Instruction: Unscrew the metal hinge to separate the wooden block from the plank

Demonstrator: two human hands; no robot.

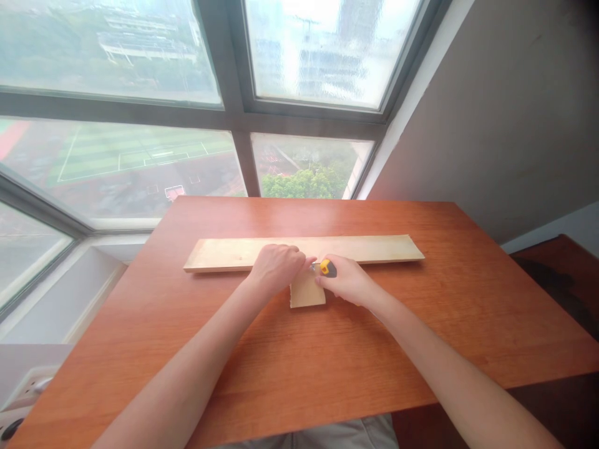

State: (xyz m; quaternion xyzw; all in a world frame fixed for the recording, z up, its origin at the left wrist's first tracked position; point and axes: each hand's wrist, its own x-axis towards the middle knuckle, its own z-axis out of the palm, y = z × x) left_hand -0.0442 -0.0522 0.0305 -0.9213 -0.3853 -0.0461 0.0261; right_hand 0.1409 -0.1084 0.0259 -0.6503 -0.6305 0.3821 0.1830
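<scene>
My right hand [349, 280] is closed around a screwdriver [327, 268] with a yellow and grey handle. Its short metal shaft points left, towards my left fingertips. My left hand [278, 265] is curled over the spot where a small wooden board [306, 294] meets a long pale wooden board [384, 248]. Whatever its fingers pinch, if anything, is hidden. The small board reaches towards me from the middle of the long one, which lies crosswise on the table. Both hands cover most of the place where the two boards meet.
Beneath the boards is a reddish-brown wooden table [262, 374]. A grey window frame [243, 121] rises behind its far edge, with a wall [491, 112] to the right. A socket [40, 386] sits low at the left, beside the table.
</scene>
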